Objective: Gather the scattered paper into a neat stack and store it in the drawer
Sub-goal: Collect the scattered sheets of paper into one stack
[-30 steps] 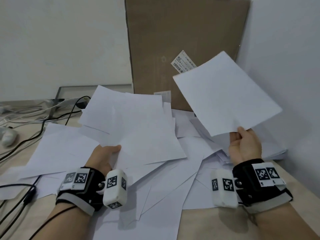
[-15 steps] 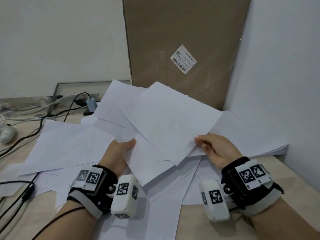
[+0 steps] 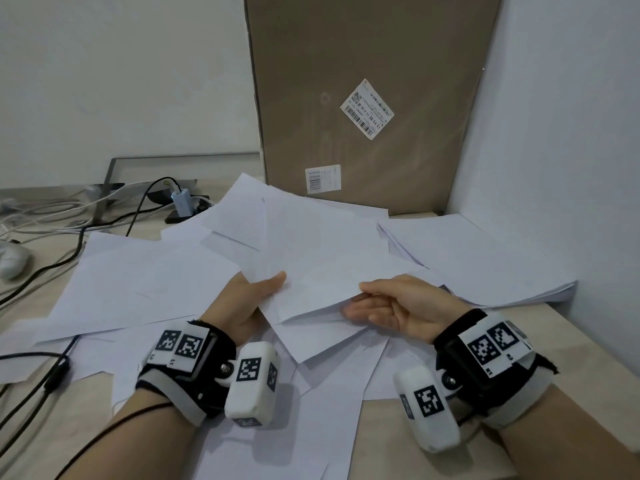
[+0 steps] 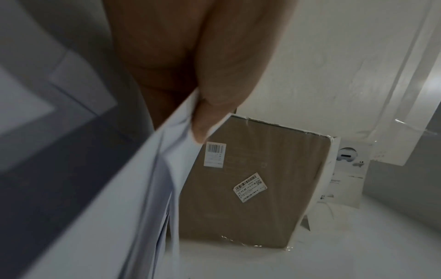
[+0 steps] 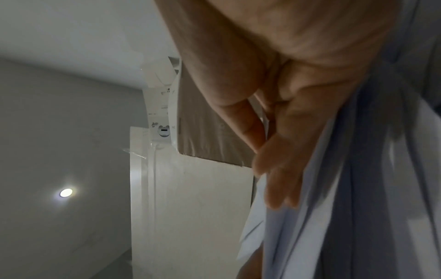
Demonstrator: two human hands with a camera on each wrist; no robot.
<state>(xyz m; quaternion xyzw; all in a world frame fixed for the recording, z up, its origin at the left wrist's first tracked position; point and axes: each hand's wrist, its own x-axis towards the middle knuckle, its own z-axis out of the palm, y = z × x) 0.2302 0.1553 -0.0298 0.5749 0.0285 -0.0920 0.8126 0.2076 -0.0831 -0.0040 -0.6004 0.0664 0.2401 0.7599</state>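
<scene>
Lowered from where it was being held aloft 1 second ago, the sheet our right hand (image 3: 398, 308) was lifting is now lying on the bundle (image 3: 311, 258) we are gripping between both hands, low over the bench (image 3: 388, 431). Our left hand (image 3: 247, 301) is pinching the bundle's near-left edge, thumb on top and fingers beneath; our right hand is closing its grip on the near-right edge, thumb above, fingers curled under. The bundle is fanning away from us toward the cardboard box (image 3: 367, 98), its sheets skewed, not squared. Loose sheets (image 3: 145, 282) are lying just left of our left hand, the nearer one for them; a thicker pile (image 3: 485, 265) is sitting to the right by the wall. No drawer is showing in any view.
</scene>
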